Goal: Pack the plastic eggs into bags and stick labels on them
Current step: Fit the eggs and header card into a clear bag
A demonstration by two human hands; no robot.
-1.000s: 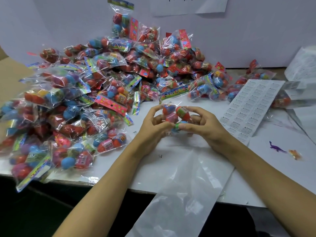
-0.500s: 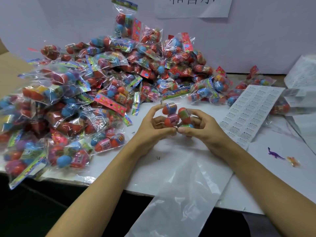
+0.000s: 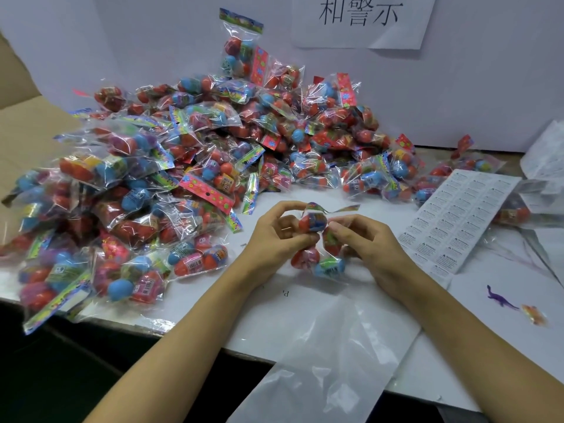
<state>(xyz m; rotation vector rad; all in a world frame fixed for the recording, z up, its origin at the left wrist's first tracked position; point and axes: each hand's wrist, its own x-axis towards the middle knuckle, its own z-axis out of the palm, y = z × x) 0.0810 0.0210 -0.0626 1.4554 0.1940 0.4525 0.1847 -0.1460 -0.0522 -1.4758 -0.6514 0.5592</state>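
- Since a second ago, eggs dropped lower inside a small clear bag (image 3: 317,254), now drawn upright between both hands; colourful header strip (image 3: 332,208) newly visible, fluttering at the top.
- Left hand (image 3: 274,236): fingers curled, thumb and fingertips pinching crinkly film beside a red-and-blue plastic egg (image 3: 312,222).
- Right hand (image 3: 369,242): fingers bent, pinching the same bag on its other side.
- Below the top egg: glossy red egg (image 3: 305,257) and blue egg (image 3: 331,265), smooth ovals resting against the white table (image 3: 213,303).
- Left of and behind the held bag: heaped pile of filled bags (image 3: 183,166), shiny, wrinkled cellophane.
- Right of it: flat white label sheet (image 3: 457,215), gridded with small rectangles.
- In front of it: large limp clear bag (image 3: 323,355) draped over the table edge.
- Far right of it: tiny purple dinosaur (image 3: 500,299), rubbery looking.
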